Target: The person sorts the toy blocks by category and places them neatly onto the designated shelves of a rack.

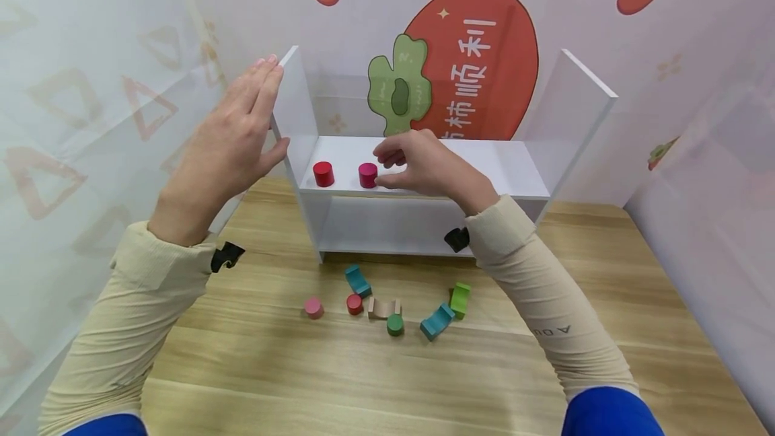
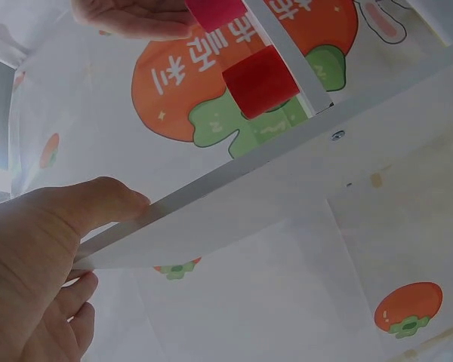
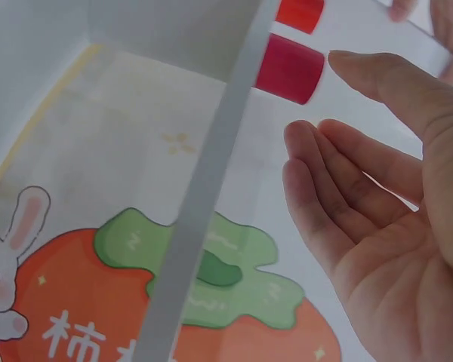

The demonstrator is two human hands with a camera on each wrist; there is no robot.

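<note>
Magenta block: here it stands, upright on the white shelf (image 1: 484, 165), around the middle of the head view; that's the magenta block (image 1: 368, 175), close to the front edge.
Right hand: and the right hand (image 1: 432, 170) is right there, fingers loosely bent with nothing in them, thumb tip just beside the block; touching or not, too close to call.
Best touch: any nudge wants to be light and low, I'd say, away from that front edge; withdraw straight, or the thumb could clip it.
Red block: neighbour to the left, the red block (image 1: 323, 174), upright too, a handy guide for lining up.
Left hand: upper left, the left hand (image 1: 227, 133) pinches the side panel (image 1: 297, 99) between thumb and fingers; a steady hold should spare both blocks a jolt.
Counter: lower middle, curved pieces and small round blocks lie scattered on the wooden counter (image 1: 254, 355), well apart from both hands.
</note>
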